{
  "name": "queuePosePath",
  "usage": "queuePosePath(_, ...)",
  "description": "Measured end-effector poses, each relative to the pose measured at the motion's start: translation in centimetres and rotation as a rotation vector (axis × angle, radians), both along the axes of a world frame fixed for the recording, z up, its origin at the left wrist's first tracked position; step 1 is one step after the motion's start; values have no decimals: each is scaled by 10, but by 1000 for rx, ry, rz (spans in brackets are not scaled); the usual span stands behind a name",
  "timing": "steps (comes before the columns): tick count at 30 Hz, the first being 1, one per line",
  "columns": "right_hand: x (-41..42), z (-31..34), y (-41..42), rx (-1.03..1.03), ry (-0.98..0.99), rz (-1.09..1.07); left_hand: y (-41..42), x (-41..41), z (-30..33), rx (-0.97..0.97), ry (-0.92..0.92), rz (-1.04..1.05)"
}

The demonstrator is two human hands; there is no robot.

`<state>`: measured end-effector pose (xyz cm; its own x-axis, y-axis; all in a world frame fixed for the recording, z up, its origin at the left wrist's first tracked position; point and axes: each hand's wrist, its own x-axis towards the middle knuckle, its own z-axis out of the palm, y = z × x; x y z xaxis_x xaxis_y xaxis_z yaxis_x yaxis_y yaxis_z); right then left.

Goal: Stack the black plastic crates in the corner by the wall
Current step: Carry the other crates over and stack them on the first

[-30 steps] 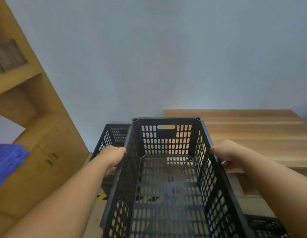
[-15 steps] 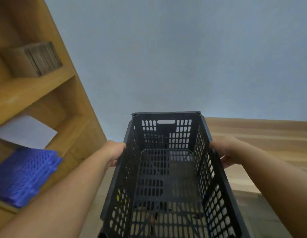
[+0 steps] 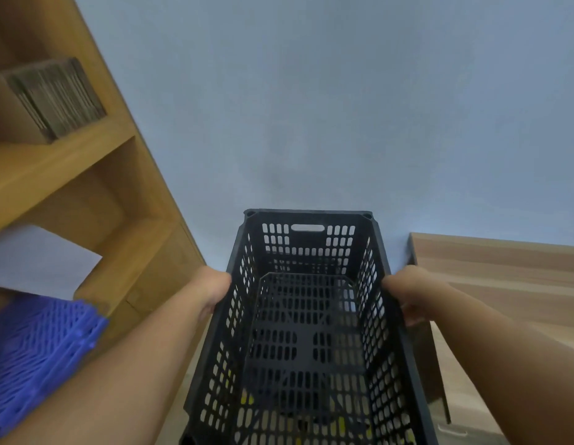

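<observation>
The left hand (image 3: 215, 289) grips the left long rim of the black crate (image 3: 306, 342), fingers curled over the edge. The right hand (image 3: 407, 293) grips the right long rim in the same manner. The crate is held between both hands, in front of the grey-blue wall (image 3: 311, 107). Its walls and floor are perforated with slots; a handle cutout sits in the far end wall. A wooden shelf unit (image 3: 86, 175) stands left; a wooden desk (image 3: 503, 277) lies right.
</observation>
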<state>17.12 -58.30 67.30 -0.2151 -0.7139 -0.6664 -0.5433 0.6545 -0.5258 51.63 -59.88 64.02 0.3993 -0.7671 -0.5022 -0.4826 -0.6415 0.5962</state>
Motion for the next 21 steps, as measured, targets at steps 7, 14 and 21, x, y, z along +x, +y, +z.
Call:
queuePosePath(7,15,-33,-76,24,15,7,-64,20,-33,55,74,54)
queuePosePath(14,39,-64,-131,36,75,-12,-126,42,-63,117,94,18)
queuePosePath(21,62,-99,-163,22,149,-95,-181,66,-92,153,50,-88)
